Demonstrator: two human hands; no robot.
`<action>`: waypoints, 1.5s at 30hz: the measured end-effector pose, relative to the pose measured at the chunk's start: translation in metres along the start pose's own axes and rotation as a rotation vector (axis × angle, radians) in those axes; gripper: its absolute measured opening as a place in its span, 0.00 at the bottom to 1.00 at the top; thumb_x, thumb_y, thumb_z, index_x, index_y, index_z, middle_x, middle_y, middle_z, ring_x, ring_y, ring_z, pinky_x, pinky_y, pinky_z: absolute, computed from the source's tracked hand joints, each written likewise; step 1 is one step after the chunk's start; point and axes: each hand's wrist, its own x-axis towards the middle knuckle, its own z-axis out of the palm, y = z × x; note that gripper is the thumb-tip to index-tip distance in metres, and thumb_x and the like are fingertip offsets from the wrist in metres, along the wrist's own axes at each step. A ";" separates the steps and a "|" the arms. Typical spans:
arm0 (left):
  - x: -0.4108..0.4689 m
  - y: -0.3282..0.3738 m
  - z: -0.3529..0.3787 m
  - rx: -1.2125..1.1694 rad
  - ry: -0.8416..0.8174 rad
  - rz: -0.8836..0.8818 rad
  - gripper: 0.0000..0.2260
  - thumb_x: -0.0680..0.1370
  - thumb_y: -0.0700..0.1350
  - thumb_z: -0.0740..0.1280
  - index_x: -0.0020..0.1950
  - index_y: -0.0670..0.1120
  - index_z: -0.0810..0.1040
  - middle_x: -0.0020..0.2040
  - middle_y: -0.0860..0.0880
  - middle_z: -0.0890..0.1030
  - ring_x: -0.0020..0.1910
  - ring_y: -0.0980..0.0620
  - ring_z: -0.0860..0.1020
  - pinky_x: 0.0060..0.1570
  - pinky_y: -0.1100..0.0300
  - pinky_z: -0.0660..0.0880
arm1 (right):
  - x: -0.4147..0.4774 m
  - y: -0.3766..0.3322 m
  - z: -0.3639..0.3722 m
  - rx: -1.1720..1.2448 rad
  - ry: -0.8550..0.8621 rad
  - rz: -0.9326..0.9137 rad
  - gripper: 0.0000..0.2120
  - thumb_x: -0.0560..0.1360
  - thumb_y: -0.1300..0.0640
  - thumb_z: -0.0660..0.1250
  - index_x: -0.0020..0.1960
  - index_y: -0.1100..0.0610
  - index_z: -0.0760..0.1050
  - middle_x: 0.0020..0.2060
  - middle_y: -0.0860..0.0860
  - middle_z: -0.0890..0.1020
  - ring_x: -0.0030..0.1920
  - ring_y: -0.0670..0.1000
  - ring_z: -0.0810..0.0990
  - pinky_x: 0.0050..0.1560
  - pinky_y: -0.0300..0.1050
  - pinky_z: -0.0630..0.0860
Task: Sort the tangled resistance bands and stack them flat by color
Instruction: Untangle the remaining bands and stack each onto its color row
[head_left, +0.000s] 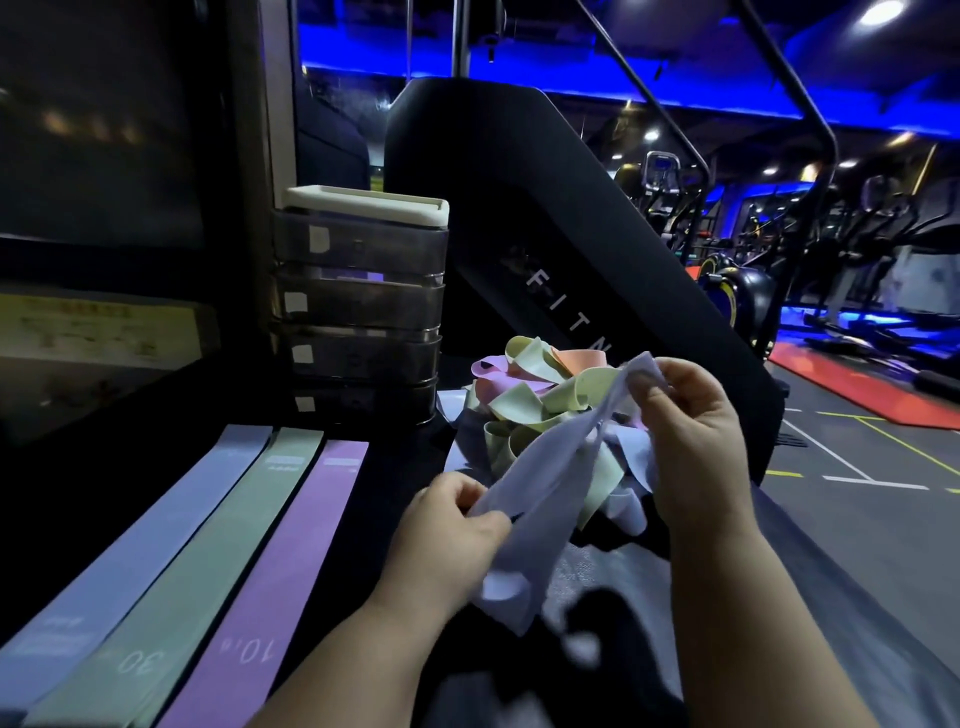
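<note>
A tangled heap of bands (540, 395) in green, pink, orange and pale blue lies on the dark surface. In front of it I hold a pale blue band (550, 488) stretched slantwise. My left hand (457, 535) pinches its lower end and my right hand (691, 431) grips its upper end. Three bands lie flat side by side at the left: a pale blue band (135, 540), a green band (208, 556) marked 30 and a purple band (291, 561) marked 10.
A stack of smoky plastic drawers (358, 306) with a white lid stands behind the flat bands. A black machine housing (561, 249) rises behind the heap. The gym floor (857, 499) with exercise machines lies to the right.
</note>
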 end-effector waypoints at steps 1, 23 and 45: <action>0.000 -0.001 0.000 0.049 -0.026 0.006 0.02 0.71 0.41 0.68 0.43 0.45 0.77 0.38 0.47 0.80 0.37 0.47 0.76 0.39 0.54 0.75 | 0.001 0.001 -0.004 0.016 -0.002 0.019 0.10 0.72 0.53 0.70 0.48 0.58 0.77 0.39 0.54 0.78 0.41 0.52 0.75 0.44 0.45 0.74; -0.006 0.011 -0.014 -0.805 -0.241 -0.257 0.06 0.79 0.41 0.64 0.53 0.42 0.80 0.39 0.45 0.84 0.33 0.52 0.82 0.32 0.61 0.79 | 0.010 0.003 -0.019 0.006 0.283 0.143 0.02 0.74 0.62 0.71 0.44 0.57 0.80 0.28 0.43 0.81 0.29 0.38 0.77 0.35 0.35 0.74; -0.026 0.009 -0.017 0.572 -0.168 0.151 0.15 0.77 0.50 0.64 0.63 0.55 0.68 0.61 0.54 0.68 0.53 0.54 0.75 0.52 0.62 0.72 | 0.013 0.009 -0.025 0.096 0.225 0.381 0.15 0.73 0.67 0.62 0.56 0.53 0.75 0.37 0.54 0.80 0.33 0.51 0.77 0.34 0.39 0.68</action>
